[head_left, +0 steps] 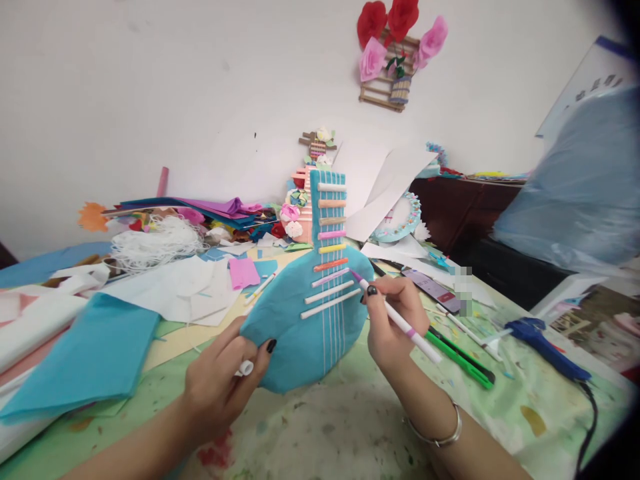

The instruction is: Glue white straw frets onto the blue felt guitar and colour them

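A blue paper-covered lute model (285, 347) stands tilted up before me, with white strings running down its neck and front. Colored rods lie across it: pink, yellow, orange and a light purple one (330, 278), with two white rods (327, 291) below. My left hand (225, 367) is closed on the model's lower left edge, and a small white cap (244, 368) sticks out between its fingers. My right hand (395, 320) grips a white marker pen (400, 321) with a purple tip. That tip is at the right end of the light purple rod; whether it touches I cannot tell.
On the right lie a green utility knife (463, 360), a phone (431, 290) and a blue glue gun (547, 347) with its cord. Folded blue paper (90, 353), white string (155, 243) and paper scraps cover the left. Paper-flower crafts (295, 213) stand behind.
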`<action>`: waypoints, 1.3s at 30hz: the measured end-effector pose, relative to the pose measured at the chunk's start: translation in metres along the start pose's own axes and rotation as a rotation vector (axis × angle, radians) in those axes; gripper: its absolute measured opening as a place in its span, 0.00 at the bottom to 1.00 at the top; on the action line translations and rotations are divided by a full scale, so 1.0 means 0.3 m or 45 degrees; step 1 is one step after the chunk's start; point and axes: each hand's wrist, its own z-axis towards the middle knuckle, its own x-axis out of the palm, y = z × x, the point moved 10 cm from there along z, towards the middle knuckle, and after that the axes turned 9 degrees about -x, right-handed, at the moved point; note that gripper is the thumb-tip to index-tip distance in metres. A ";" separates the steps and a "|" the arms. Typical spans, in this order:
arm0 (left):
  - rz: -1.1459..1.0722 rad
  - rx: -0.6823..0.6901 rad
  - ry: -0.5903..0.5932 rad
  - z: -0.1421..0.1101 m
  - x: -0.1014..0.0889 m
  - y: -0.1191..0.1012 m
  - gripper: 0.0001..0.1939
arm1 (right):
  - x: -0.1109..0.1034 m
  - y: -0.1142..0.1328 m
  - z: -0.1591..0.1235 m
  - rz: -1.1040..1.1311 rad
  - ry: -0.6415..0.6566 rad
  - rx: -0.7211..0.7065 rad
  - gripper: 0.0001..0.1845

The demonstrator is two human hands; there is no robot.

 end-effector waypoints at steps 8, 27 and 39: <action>-0.004 -0.018 0.047 0.007 0.002 -0.016 0.16 | 0.104 0.035 -0.017 0.482 0.355 0.113 0.06; -0.039 -0.020 0.091 -0.009 0.009 -0.020 0.16 | 0.122 0.121 0.010 0.351 0.442 -0.082 0.09; -0.025 -0.010 0.068 -0.010 0.006 -0.022 0.16 | 0.124 0.175 0.018 0.418 0.456 -0.205 0.11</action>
